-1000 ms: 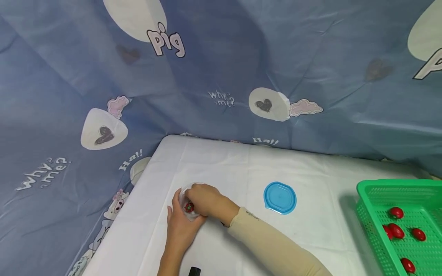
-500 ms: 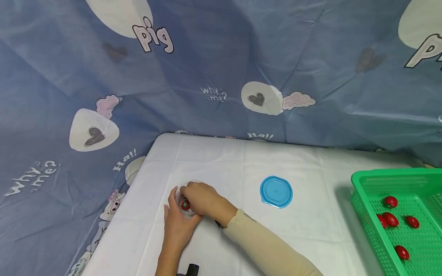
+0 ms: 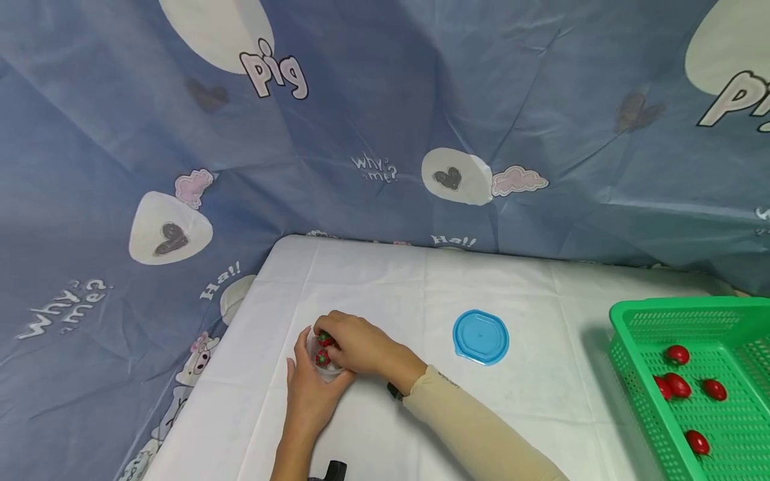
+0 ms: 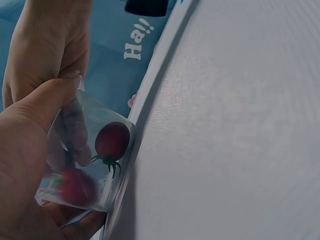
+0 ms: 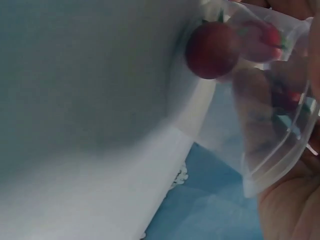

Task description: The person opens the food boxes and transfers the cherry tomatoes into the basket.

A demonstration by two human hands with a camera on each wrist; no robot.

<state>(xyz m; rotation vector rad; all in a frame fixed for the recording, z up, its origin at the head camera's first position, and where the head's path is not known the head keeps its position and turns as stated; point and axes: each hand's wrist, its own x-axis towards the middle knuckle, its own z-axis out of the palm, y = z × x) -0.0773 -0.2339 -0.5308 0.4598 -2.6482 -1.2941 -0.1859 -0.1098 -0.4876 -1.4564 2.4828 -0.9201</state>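
Note:
A small clear plastic tub [image 3: 331, 375] stands at the left part of the white table. My left hand [image 3: 314, 394] grips it from the near side, thumb and fingers spread around its wall. From the right, my right hand [image 3: 361, 344] reaches in over the rim, with a red cherry tomato [image 3: 325, 339] between its thumb and fingers inside the tub. Another tomato [image 3: 322, 359], green stem up, lies just nearer. Through the clear wall, the left wrist view shows a tomato [image 4: 112, 141] low against the side; a tomato [image 5: 212, 50] also shows in the right wrist view.
A blue lid [image 3: 481, 337] lies flat on the table to the right of the tub. Farther right stands a green basket [image 3: 625, 354] with several red tomatoes [image 3: 678, 385] in it. A printed blue cloth [image 3: 361, 120] hangs behind the table.
The right hand has stayed in the tub while its fingers shifted, so a second tomato now shows between them. The left hand keeps its grip. The head view has shifted slightly.

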